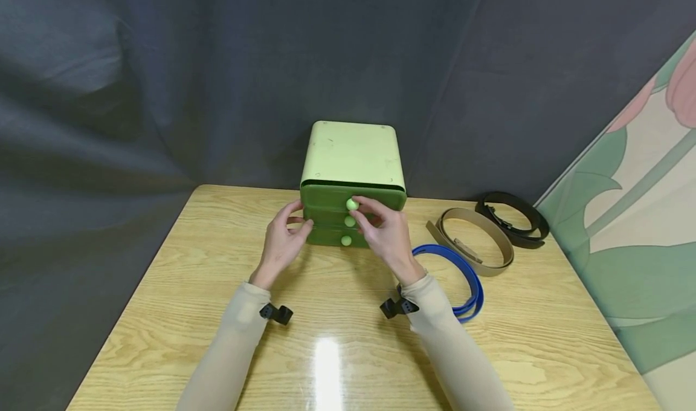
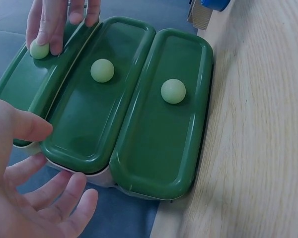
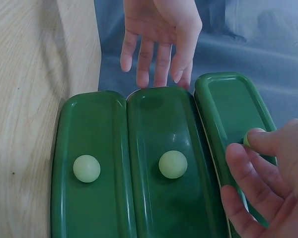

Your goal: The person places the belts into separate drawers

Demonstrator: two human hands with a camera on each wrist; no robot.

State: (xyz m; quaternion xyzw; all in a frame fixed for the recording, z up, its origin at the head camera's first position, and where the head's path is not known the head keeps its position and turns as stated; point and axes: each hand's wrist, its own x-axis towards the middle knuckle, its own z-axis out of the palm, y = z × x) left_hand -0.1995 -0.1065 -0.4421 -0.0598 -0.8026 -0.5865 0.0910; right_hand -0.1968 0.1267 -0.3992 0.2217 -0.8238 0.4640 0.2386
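Left hand [image 1: 281, 239], fingers loosely spread, at the side of a green drawer box [image 1: 353, 154] standing on a wooden table [image 1: 163, 314]; the box looks stiff, light and slick, its round knobs likely the surest hold; right hand [image 1: 388, 233] pinches the top knob [image 1: 352, 204], that drawer [image 1: 326, 197] slightly out; beyond lie blue belt [image 1: 474, 284], tan belt [image 1: 492, 271], black belt [image 1: 522, 240].

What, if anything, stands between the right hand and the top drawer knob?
Nothing visible: the right hand pinches the top knob directly. The left hand is at the left edge of the cabinet, away from that knob, and the blue belt lies off to the right.
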